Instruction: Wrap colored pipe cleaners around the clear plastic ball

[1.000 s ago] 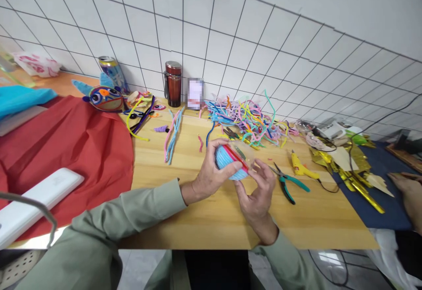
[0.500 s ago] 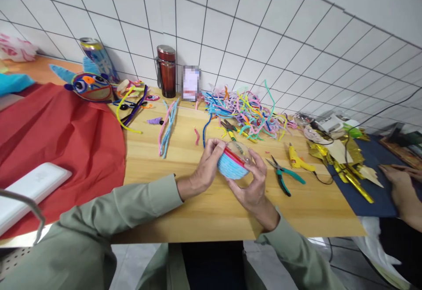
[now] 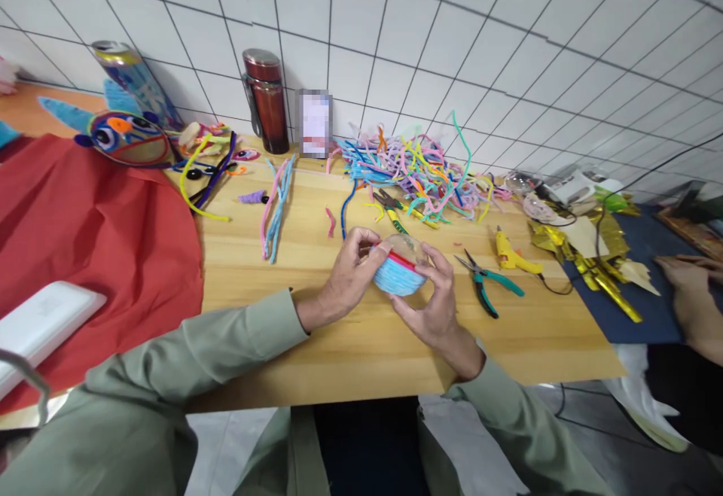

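Between my hands, above the wooden table [image 3: 350,360], is a clear plastic ball [image 3: 400,279] whose lower part is wrapped in light blue pipe cleaner, with a red and pink band above the blue. My left hand [image 3: 353,274] is closed on its left side, thumb near the band. Fingers of my right hand [image 3: 432,300] curl round the right side, thumb underneath. The top of the ball is bare and see-through. Close by on the right lie teal-handled pliers [image 3: 486,285]. Behind the ball are yellow-handled pliers [image 3: 392,210], partly among pipe cleaners.
A tangled heap of pipe cleaners [image 3: 418,172] lies by the wall, with a phone [image 3: 315,123] and a red thermos [image 3: 266,104] to its left. A yellow glue gun [image 3: 514,255] rests at right. A decorated blue-eared piece [image 3: 129,138] sits left. Another person's hand [image 3: 686,293] shows far right.
The view has shifted slightly, so things at the left and back sit higher and further left. Both hands still hold the ball, which is tilted a little differently.
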A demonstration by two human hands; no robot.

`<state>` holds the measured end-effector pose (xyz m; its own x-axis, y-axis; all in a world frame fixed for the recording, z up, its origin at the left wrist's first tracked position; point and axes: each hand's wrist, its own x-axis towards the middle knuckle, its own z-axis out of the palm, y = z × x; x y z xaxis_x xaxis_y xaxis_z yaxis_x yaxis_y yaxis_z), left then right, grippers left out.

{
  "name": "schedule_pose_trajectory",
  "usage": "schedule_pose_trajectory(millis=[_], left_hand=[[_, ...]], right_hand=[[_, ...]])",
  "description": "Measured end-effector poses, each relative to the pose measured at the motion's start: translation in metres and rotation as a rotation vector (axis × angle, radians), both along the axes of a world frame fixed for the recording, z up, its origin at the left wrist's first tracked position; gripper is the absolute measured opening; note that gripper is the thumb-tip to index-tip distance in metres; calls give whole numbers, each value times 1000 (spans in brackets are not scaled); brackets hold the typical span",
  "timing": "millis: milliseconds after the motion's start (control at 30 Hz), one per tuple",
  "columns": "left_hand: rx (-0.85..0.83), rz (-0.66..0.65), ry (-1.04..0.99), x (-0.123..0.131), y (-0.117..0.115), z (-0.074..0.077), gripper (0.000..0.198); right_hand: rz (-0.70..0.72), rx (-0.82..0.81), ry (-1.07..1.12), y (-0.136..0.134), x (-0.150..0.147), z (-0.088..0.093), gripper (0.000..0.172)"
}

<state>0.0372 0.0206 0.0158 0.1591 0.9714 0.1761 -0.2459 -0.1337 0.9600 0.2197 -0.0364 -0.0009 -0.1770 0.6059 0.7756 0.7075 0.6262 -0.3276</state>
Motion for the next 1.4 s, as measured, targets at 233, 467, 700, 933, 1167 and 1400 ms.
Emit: schedule_pose_trajectory(millis=[233, 467, 700, 933, 1167, 1400], left_hand=[[38, -60, 30, -3, 1, -12, 32], [18, -164, 97, -8, -2, -12, 36], [52, -160, 85, -7, -9, -13, 37], [-22, -272, 91, -11, 3, -10, 40], [-89, -515, 125, -20, 15, -5, 54], [-197, -608, 180, -24, 18, 2, 63]], right_hand=[[22, -97, -25, -3, 6, -6, 72], [69, -211, -39, -6, 11, -7, 70], [91, -244, -27, -6, 9, -3, 70], [171, -244, -104, 0, 16, 2, 71], [259, -233, -136, 5, 26, 5, 75], [299, -227, -142, 5, 30, 6, 78]])
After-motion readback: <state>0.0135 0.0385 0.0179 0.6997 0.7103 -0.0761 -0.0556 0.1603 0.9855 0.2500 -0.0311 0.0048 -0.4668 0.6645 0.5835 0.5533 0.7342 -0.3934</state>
